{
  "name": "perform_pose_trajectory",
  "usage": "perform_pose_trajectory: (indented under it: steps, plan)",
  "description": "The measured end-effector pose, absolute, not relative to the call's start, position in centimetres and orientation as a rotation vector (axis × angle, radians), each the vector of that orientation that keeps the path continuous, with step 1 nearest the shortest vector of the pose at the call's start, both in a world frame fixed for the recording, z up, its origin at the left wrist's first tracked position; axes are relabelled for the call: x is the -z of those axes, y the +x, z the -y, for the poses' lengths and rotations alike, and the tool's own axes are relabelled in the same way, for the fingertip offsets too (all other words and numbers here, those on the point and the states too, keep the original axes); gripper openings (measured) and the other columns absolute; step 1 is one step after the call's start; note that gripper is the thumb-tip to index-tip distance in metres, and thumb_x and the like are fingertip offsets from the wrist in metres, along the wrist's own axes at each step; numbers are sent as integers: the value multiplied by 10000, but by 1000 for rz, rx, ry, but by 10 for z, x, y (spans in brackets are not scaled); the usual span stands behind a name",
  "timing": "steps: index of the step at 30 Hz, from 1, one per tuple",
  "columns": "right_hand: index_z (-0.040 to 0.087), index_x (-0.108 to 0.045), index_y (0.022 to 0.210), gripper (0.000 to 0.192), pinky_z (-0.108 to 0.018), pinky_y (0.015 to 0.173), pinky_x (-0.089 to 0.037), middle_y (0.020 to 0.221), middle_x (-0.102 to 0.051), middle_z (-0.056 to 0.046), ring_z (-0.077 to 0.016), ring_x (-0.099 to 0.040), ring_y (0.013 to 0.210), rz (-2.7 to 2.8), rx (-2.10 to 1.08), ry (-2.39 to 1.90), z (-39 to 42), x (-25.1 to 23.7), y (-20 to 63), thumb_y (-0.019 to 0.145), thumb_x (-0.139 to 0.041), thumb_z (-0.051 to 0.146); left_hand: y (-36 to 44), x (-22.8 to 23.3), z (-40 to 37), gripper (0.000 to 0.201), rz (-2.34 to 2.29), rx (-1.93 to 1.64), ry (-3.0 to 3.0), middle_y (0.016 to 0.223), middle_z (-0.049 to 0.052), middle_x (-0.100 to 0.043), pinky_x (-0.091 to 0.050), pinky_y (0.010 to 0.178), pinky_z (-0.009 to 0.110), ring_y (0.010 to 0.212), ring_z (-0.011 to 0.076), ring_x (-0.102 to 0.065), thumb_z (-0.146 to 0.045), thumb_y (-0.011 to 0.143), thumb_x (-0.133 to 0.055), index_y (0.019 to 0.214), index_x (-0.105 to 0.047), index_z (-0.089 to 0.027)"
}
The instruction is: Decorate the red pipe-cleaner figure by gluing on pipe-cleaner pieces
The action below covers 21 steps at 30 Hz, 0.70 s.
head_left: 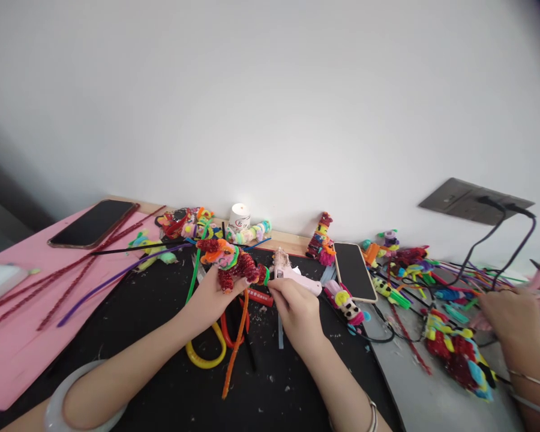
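A glittery red pipe-cleaner figure (238, 267) with orange, pink and green parts is held above the black mat (162, 354). My left hand (211, 303) is closed around its underside. At the figure's green end, the fingers of my right hand (299, 312) are pinched together; exactly what lies between the fingertips is partly hidden. Just behind my right hand lies a pale pink glue gun (301, 281). Below the figure are scissors with yellow and orange-red handles (207, 362), an orange pipe cleaner (235, 354) and a red stick-like item with white lettering (260, 297).
A phone (94, 223) and red pipe cleaners lie on pink sheets at left. Finished figures, a paper cup (240, 217) and a second phone (354, 271) line the wall. At right, another person's hand (513, 315) works among pipe cleaners, near cables from a wall socket (472, 204).
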State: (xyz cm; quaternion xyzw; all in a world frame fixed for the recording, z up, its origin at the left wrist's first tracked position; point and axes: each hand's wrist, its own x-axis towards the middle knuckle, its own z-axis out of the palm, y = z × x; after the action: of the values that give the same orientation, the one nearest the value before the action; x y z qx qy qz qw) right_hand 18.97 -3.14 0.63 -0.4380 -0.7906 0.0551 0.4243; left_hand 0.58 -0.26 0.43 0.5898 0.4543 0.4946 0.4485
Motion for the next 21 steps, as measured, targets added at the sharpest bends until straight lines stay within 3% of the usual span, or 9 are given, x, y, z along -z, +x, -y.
perform_pose_trajectory:
  steps: [8,13,21]
  plan:
    - [208,-637,1054,305,-279,724,-536,907,-690,-81,-181,-658,823,2083,-122,-1105,31,-4,190,921,-394,81,8,-9,4,354,-1173,-1201,1383,1054,74,-720,-516,938,435,1045,280,-655,-435,742,-676,972,-519,-218]
    - [177,-642,1027,305,-284,707,-539,896,-685,-97,-189,-659,812,2120,-107,-1109,31,-6,189,919,-378,73,9,-10,5,379,-1197,-1184,1348,1127,91,-696,-485,982,432,1113,285,-621,-433,743,-666,1008,-519,-205]
    - [155,-639,1025,288,-292,765,-538,946,-684,-113,-199,-653,872,2111,-66,-1110,31,-4,190,918,-384,75,8,-12,5,330,-1177,-1178,1399,1098,86,-708,-491,972,439,1091,288,-633,-393,755,-654,1000,-520,-217]
